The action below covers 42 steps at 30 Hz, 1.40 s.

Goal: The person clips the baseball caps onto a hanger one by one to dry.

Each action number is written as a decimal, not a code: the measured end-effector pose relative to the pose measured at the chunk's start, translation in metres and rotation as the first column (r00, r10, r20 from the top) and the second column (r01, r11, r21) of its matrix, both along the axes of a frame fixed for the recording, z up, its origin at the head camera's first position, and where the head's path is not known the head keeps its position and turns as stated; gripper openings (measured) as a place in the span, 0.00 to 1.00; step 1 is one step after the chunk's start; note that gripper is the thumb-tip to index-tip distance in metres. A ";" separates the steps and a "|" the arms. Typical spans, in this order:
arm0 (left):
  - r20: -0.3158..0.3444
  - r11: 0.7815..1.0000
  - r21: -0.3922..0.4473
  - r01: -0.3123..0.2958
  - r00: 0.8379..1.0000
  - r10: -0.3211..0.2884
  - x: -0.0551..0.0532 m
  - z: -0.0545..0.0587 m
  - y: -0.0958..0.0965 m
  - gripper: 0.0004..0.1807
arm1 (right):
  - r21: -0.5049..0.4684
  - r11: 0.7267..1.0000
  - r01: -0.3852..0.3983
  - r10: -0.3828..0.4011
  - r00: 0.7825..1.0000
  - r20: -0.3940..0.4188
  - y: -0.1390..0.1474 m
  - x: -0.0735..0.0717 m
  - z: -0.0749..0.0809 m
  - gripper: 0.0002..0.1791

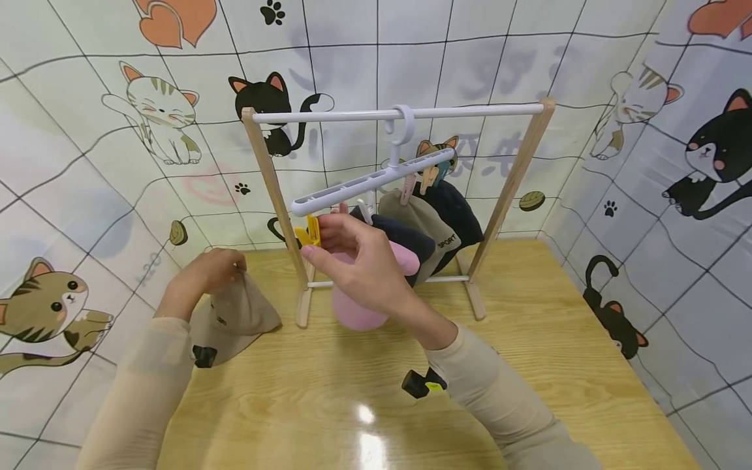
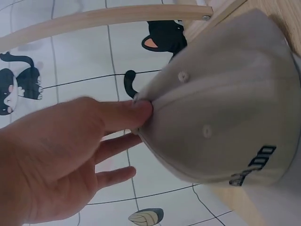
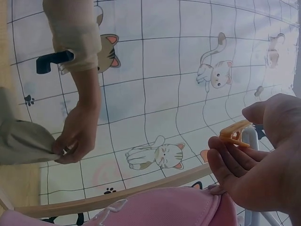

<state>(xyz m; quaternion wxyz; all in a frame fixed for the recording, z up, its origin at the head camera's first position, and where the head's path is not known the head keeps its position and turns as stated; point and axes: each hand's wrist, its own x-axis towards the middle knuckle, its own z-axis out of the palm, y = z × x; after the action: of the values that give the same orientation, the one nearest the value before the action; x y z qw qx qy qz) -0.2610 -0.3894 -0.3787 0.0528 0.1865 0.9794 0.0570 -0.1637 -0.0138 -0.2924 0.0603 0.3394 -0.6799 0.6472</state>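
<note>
My left hand (image 1: pixel 214 271) pinches the top of a beige cap (image 1: pixel 237 310) with dark lettering, the crown hanging below the fingers at the left of the table. In the left wrist view, thumb and fingers nip the cap's crown (image 2: pixel 221 103). Under the left end of a white hanger (image 1: pixel 364 184), my right hand (image 1: pixel 370 264) holds a yellow clothespin (image 1: pixel 313 230) between thumb and fingers. The right wrist view shows the clothespin (image 3: pixel 236 133) against the fingertips. A pink cap (image 1: pixel 358 313) hangs behind the right hand, partly hidden by it.
The hanger hooks over the white rail (image 1: pixel 470 112) of a wooden-legged rack (image 1: pixel 511 183). Further along it hang a navy cap (image 1: pixel 405 235) and a beige-and-navy cap (image 1: pixel 431 228) on clothespins (image 1: pixel 431 176). The rack stands on a wooden table (image 1: pixel 529 339), near a cat-patterned wall covering (image 1: pixel 352 72).
</note>
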 end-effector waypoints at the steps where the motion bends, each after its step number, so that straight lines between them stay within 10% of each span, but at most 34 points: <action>1: 0.004 1.000 0.019 0.004 1.000 -0.004 0.001 0.000 0.000 0.06 | -0.002 1.000 0.008 -0.008 1.000 0.006 0.000 0.000 0.000 0.22; 19: -0.159 0.950 0.263 0.166 0.979 -0.127 0.051 0.022 0.034 0.05 | 0.002 0.996 0.093 -0.093 0.993 0.077 -0.006 -0.007 0.012 0.11; 31: -0.273 0.854 0.449 0.264 0.950 -0.151 0.068 0.024 0.046 0.08 | 0.041 0.994 0.101 -0.103 0.994 0.046 -0.008 -0.009 0.014 0.10; 37: -0.208 0.798 0.522 0.302 0.952 -0.224 0.073 0.032 0.045 0.09 | 0.039 0.995 0.096 -0.097 0.995 0.032 -0.009 -0.011 0.014 0.10; 42: -0.101 0.813 0.526 0.250 0.967 -0.232 0.080 0.038 0.045 0.14 | 0.052 0.992 0.118 -0.118 0.993 -0.001 -0.009 -0.013 0.013 0.09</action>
<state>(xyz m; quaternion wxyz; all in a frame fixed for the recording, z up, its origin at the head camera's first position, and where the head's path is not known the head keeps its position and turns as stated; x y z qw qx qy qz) -0.1807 -0.3442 -0.3405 -0.0100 0.3171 0.8937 0.3174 -0.1766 -0.0223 -0.2794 0.0889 0.2994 -0.7153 0.6251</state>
